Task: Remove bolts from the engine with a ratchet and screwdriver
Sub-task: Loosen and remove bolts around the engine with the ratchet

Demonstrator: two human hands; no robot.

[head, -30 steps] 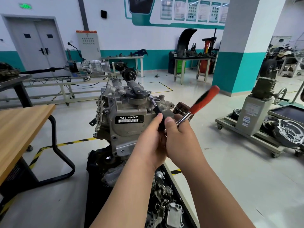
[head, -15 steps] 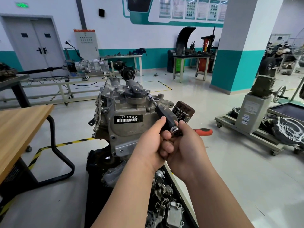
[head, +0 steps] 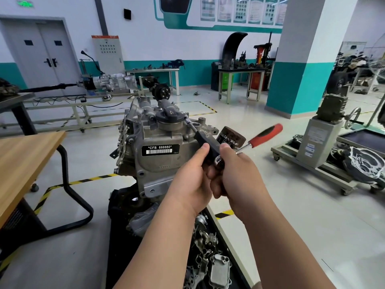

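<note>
Head view: left hand [head: 191, 180] has its fingers clamped on the black screwdriver [head: 205, 142], whose tip meets the engine [head: 158, 163] top beside the oil cap [head: 169, 116]. Right hand [head: 239, 174] grips the ratchet [head: 264, 135], red handle pointing far right

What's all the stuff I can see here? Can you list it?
engine: one, silver-grey, centre
screwdriver: one, black handle, tip at engine top
ratchet: one, red handle, head at screwdriver's end
oil filter: one, dark, right of engine
table: one, wooden, left
door: one double, grey, far left
metal parts: several, silver, bottom, below engine
left hand: one, grips screwdriver
right hand: one, grips ratchet
</note>
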